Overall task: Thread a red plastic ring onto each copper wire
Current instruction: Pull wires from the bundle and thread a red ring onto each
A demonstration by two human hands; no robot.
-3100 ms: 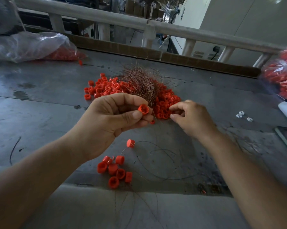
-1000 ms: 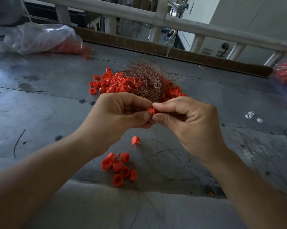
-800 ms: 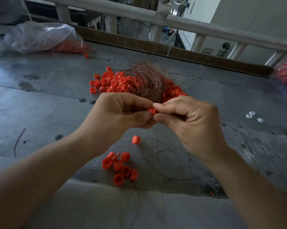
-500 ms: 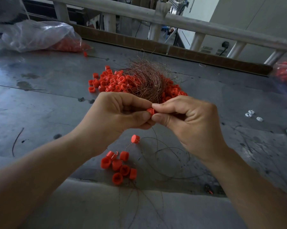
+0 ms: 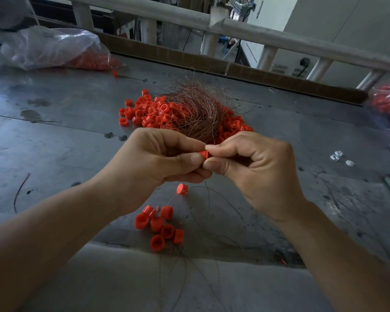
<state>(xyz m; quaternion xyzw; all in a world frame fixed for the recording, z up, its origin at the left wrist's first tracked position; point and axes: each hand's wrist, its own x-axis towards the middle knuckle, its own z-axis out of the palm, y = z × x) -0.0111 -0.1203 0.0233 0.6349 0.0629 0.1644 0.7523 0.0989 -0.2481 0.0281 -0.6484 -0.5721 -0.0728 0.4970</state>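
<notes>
My left hand (image 5: 153, 161) pinches a small red plastic ring (image 5: 203, 154) between thumb and forefinger above the grey table (image 5: 54, 136). My right hand (image 5: 254, 167) meets it fingertip to fingertip, thumb and forefinger pinched at the ring; a thin copper wire there is too fine to make out. Behind the hands lies a tangled bundle of copper wires (image 5: 196, 111) on a heap of loose red rings (image 5: 149, 113). Below the hands sits a cluster of several rings on wires (image 5: 160, 226), with one more ring (image 5: 182, 189) nearer the hands.
A clear plastic bag with red rings (image 5: 52, 48) lies at the far left, another bag of rings (image 5: 389, 104) at the right edge. Small white pieces (image 5: 340, 156) lie to the right. A pale railing (image 5: 234, 30) runs along the table's far side. Thin wires trail over the near edge.
About three seconds ago my right hand was apart, at the heap; it has since come to the ring in my left hand. Over the last second both hands have held nearly still.
</notes>
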